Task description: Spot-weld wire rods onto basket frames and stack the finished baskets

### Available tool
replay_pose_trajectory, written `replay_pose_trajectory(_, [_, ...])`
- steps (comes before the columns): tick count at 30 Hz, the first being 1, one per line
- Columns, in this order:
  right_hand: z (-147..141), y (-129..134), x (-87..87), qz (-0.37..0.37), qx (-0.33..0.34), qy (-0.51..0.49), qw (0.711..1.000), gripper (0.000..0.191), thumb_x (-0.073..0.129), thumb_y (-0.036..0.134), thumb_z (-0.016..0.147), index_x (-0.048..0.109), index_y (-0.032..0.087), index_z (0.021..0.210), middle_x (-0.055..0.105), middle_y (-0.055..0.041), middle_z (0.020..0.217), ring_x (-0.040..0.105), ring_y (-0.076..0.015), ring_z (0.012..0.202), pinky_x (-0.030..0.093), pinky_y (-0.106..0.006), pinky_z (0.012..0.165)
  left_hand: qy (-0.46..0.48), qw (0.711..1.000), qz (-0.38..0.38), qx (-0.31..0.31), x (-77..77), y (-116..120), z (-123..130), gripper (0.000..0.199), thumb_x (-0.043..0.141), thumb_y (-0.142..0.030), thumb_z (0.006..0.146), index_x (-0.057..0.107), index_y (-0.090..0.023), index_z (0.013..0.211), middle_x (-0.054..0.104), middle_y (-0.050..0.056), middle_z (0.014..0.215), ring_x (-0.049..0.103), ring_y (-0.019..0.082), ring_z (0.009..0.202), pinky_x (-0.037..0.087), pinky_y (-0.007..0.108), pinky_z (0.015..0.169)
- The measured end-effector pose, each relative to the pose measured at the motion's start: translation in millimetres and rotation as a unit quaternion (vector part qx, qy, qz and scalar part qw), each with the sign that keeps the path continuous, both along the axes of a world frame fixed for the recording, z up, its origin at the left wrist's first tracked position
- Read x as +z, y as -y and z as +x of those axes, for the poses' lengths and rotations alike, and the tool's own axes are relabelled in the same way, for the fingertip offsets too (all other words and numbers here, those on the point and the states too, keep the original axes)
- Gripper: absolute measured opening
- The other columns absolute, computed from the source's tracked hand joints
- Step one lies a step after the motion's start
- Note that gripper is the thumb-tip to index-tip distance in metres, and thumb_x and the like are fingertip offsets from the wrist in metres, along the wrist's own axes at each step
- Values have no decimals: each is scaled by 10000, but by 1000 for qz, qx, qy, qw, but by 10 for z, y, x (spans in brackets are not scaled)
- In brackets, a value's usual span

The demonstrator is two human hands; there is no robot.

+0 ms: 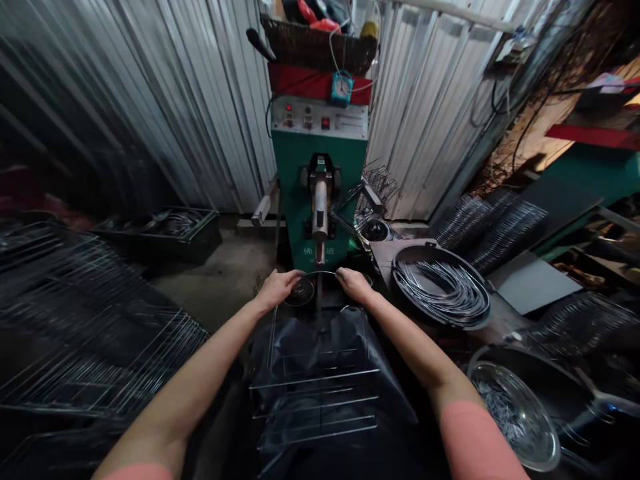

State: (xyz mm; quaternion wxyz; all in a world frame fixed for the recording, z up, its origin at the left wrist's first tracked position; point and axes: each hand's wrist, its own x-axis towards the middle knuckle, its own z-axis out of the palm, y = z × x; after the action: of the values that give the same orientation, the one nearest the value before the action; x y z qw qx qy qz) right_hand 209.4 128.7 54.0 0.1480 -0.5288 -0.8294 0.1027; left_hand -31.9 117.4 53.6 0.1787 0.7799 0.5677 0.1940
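My left hand (280,288) pinches one end of a curved metal wire (321,272). On the wire's other side, my right hand (355,285) closes its thumb and fingers round it. The curve runs between both hands, just under the upper electrode (321,250) of a green spot welding machine (325,150). Whether the wire touches the electrode I cannot tell. Below, a wire rack (315,383) with straight cross bars rests on dark sheeting over my lap. The curved wire seems to join this rack, though the joins are too dark to make out.
Stacked wire racks (165,353) stand at left, with a metal bin (200,227) behind. At right are a black pan (485,310) of looped wire rings, a bowl (550,447) of short metal pieces and coiled wire forms (505,220). Corrugated metal wall (225,100) is behind.
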Motion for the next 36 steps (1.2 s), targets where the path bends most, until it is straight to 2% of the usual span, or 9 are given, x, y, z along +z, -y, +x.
replay_pose_trajectory(3, [-31, -27, -17, 7, 9, 90, 996, 325, 336, 270, 940, 510, 205, 1207, 640, -88, 1013, 602, -184, 863, 402, -244, 695, -35, 998, 36, -36, -62, -53, 2, 347, 324, -357, 905, 568, -260, 1132, 691, 21, 1052, 625, 205, 969, 154, 548, 1057])
replay_pose_trajectory(5, [-61, -41, -36, 2, 14, 122, 992, 389, 317, 272, 941, 411, 260, 1318, 634, -85, 1045, 614, -193, 870, 414, -251, 685, -62, 995, 66, -53, -108, -83, -5, 356, 314, -363, 915, 550, -266, 1162, 682, 26, 1078, 622, 200, 984, 158, 554, 1055])
replay_pose_trajectory(7, [-88, -59, -51, -2, 15, 143, 990, 420, 310, 270, 938, 368, 285, 1353, 633, -86, 1044, 622, -200, 868, 423, -260, 687, -96, 989, 94, -68, -143, -116, -16, 363, 317, -361, 918, 529, -276, 1201, 686, 30, 1071, 627, 190, 974, 208, 527, 1047])
replay_pose_trajectory(11, [-113, -128, -63, -11, 16, 142, 990, 414, 322, 261, 927, 403, 283, 1333, 637, -85, 1044, 622, -202, 884, 429, -264, 716, -166, 975, 115, -93, -133, -204, -27, 380, 331, -308, 917, 495, -271, 1258, 711, 39, 988, 649, 178, 903, 316, 464, 1000])
replay_pose_trajectory(17, [-112, -319, -47, -20, 18, 93, 995, 377, 339, 261, 931, 453, 282, 1290, 649, -56, 1078, 605, -184, 951, 413, -229, 735, -224, 966, 96, -82, 36, -395, -4, 372, 370, -310, 902, 511, -318, 1246, 722, 17, 941, 658, 176, 876, 390, 386, 942])
replay_pose_trajectory(20, [-124, -400, -22, -26, 15, 80, 996, 363, 331, 269, 938, 471, 274, 1273, 654, -49, 1087, 610, -178, 951, 407, -215, 719, -232, 967, 80, -74, 95, -479, 4, 369, 374, -313, 898, 513, -340, 1239, 717, 1, 971, 652, 175, 912, 379, 377, 961])
replay_pose_trajectory(27, [-120, -466, 16, -48, 13, 62, 997, 324, 347, 286, 937, 529, 273, 1204, 677, -42, 1036, 625, -182, 920, 395, -209, 689, -212, 972, 41, -90, 116, -524, -1, 386, 339, -308, 907, 511, -286, 1251, 691, 31, 1058, 630, 194, 982, 330, 412, 1007])
replay_pose_trajectory(36, [-127, -478, 26, -62, 12, 59, 996, 311, 375, 269, 927, 531, 282, 1196, 669, -37, 1063, 620, -175, 926, 388, -203, 692, -192, 974, 75, -88, 57, -543, -28, 358, 336, -316, 903, 552, -278, 1186, 721, 24, 948, 652, 174, 899, 320, 433, 1018])
